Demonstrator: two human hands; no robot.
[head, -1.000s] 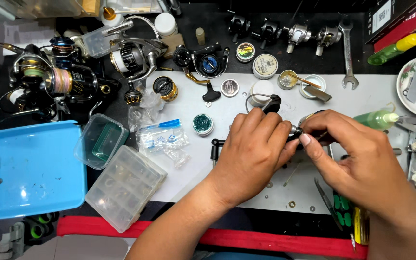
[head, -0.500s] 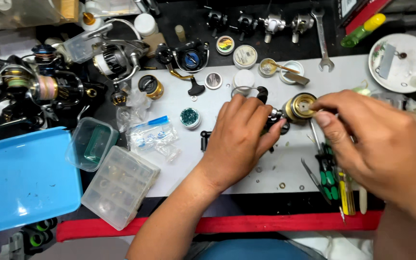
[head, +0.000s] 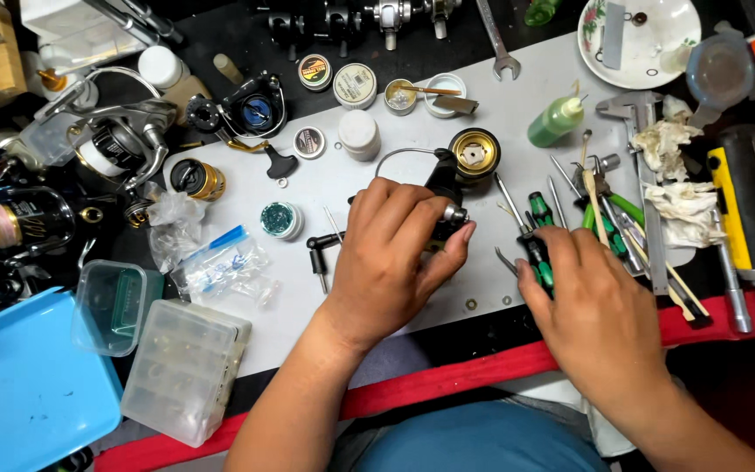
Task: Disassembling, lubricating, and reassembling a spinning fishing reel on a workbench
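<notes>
I am working over a white mat [head: 517, 96] crowded with parts, a blue tray [head: 19, 393] lying at the near left. My left hand [head: 395, 253] is clasping the black fishing reel [head: 447, 179] at the mat's middle, fingers wrapped round its body, its gold spool [head: 474, 153] facing up on the far side. My right hand [head: 592, 301] is lying to the right, fingertips touching a green-handled screwdriver [head: 539, 236]; whether they are gripping it I cannot tell.
</notes>
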